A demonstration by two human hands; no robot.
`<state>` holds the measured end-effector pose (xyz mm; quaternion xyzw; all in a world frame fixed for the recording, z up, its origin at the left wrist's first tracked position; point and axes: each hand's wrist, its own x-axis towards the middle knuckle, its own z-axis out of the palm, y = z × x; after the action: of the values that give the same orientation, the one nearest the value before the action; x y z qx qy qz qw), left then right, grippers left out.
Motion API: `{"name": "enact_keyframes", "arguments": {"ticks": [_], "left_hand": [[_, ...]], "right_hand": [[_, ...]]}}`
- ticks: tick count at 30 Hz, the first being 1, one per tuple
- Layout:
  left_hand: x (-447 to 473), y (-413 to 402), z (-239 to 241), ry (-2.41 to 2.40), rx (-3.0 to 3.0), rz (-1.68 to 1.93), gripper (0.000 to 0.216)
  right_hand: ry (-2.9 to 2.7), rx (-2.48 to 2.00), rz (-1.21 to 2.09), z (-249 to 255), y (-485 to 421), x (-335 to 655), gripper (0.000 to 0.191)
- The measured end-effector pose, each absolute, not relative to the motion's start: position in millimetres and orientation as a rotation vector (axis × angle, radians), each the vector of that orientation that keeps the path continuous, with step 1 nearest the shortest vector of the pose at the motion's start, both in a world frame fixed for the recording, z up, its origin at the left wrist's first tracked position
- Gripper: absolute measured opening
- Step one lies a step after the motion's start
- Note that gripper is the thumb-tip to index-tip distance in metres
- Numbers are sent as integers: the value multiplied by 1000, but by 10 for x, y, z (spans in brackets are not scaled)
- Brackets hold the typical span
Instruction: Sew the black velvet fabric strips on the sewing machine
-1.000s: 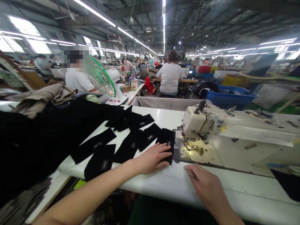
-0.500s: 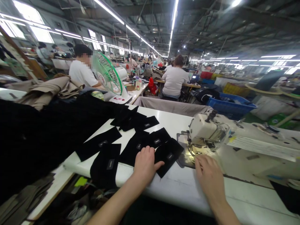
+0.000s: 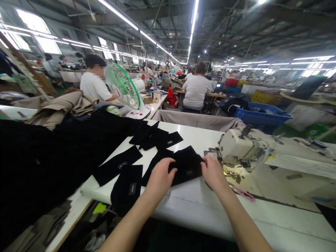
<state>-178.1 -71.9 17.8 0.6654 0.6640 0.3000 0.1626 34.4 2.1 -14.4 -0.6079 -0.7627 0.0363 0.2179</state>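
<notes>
A black fabric piece with a small dark label lies on the white table between my hands. My left hand is closed on its left edge, thumb and fingers pinching it. At the opposite edge, my right hand pinches the cloth near its upper right corner. Just right of that hand stands a sewing machine, its lamp lighting the needle area. Pink-handled thread snips lie beside my right wrist. More labelled black pieces, one a nearby black panel, are spread to the left.
A large heap of black cloth covers the table's left side, with folded beige fabric behind it. A green fan stands beyond. Co-workers sit farther back. A blue crate is behind the machine.
My right hand has moved left from the machine's needle area to the black piece's right edge. My left hand now grips its other side. The pink snips have come into view.
</notes>
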Motion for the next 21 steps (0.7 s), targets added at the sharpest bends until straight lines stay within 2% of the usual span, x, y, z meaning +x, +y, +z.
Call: {"name": "enact_keyframes", "arguments": {"ticks": [6, 10, 14, 16, 18, 21], "left_hand": [[-1971, -270, 201, 2141, 1887, 450, 14], [-1891, -329, 244, 2169, 1927, 490, 10], [-1912, -586, 394, 1997, 1806, 880, 10], [-2013, -727, 425, 1985, 1719, 1024, 20], [-2147, -844, 390, 2066, 1730, 1012, 31], [-2299, -953, 262, 2258, 1739, 703, 34]], "right_hand": [[-2032, -1811, 178, -29, 379, -18, 14], [-2007, -1854, 287, 6, 440, -23, 16], [-1963, -1774, 344, 210, 436, 20, 33], [-1999, -1686, 410, 294, 464, -101, 41], [-2084, -1583, 505, 311, 510, -331, 41], [-2207, -1497, 614, 219, 562, -729, 32]]}}
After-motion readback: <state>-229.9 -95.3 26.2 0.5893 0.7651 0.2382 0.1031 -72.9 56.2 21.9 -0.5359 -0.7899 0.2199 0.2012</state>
